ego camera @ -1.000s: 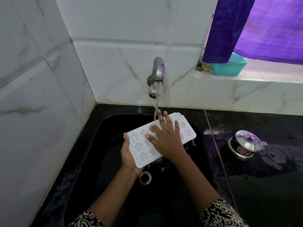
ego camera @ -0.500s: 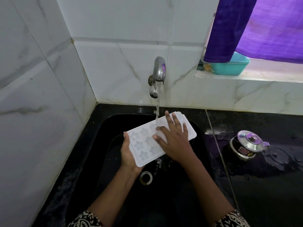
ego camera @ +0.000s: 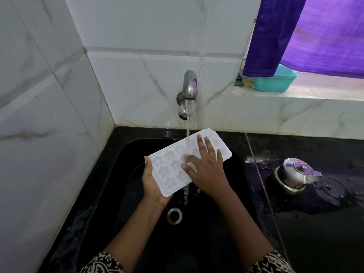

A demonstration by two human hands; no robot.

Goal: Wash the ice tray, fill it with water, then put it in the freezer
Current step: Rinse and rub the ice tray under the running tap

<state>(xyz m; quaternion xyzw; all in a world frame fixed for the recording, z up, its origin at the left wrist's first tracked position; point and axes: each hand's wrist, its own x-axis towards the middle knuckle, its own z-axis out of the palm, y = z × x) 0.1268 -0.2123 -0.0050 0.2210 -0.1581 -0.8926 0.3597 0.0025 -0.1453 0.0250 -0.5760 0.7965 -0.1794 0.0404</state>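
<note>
The ice tray (ego camera: 167, 164) is up over the black sink (ego camera: 126, 174), tilted w/ its far end higher, right under the chrome tap (ego camera: 189, 85). The thin stream (ego camera: 187, 134) lands approx. mid-tray, just by the right hand's fingers. Left hand (ego camera: 151, 180) has the near short end: palm and fingers underneath, thumb hooked over the left edge, so that's a real hold. Right hand (ego camera: 206, 170) lies flat on top, fingers straight and spread over the moulds, gripping nothing, only pressing on it by the look of things. The tray is white, thin moulded plastic, rectangular w/ rounded corners, its cavities shaped like stars and shells (some too washed-out in the glare to make out). I'd judge it light and a bit bendy, and slick now it's wet, so the hold wants to be at the rim, both short ends, esp. once it's full and has to travel level. Water runs off the low edge toward the steel drain (ego camera: 174, 214). Round about: glossy white marble-look tiles (ego camera: 137, 75), a wet black stone counter (ego camera: 315, 233) w/ a small shiny steel pot (ego camera: 293, 178) to the right, a teal plastic tub (ego camera: 275, 81) on the sill (ego camera: 315, 91), and a purple curtain (ego camera: 315, 36) hanging over it.
</note>
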